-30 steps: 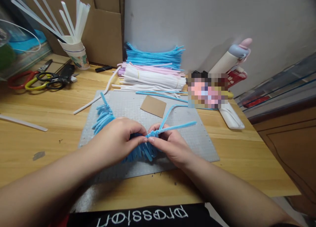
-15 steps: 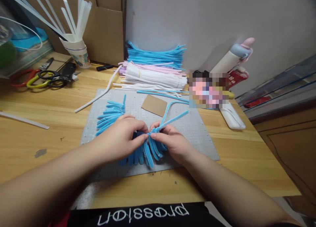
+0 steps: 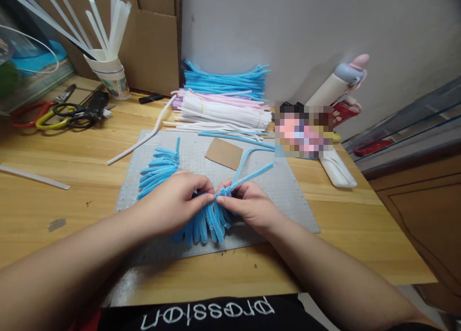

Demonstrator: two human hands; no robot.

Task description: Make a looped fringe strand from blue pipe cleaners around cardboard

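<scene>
Wooden table [image 3: 360, 244], grey mat [image 3: 288, 201].
My left hand [image 3: 180, 192] from eight o'clock, right hand [image 3: 252, 205] from four, both pinching the blue fringe [image 3: 216, 223].

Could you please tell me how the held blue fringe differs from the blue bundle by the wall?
The blue fringe bends, with short tufts; the blue bundle lies in long strands. Left hand and right hand pinch the fringe; neither touches the bundle. Both are blue.

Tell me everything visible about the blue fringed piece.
The blue fringed piece looks fuzzy, like pipe cleaners: narrow lobes along a twisted spine, curving over the gray mat. The left hand and right hand pinch the spine near two forking strands at right. A stub points away at left; the left hand hides part.
</scene>
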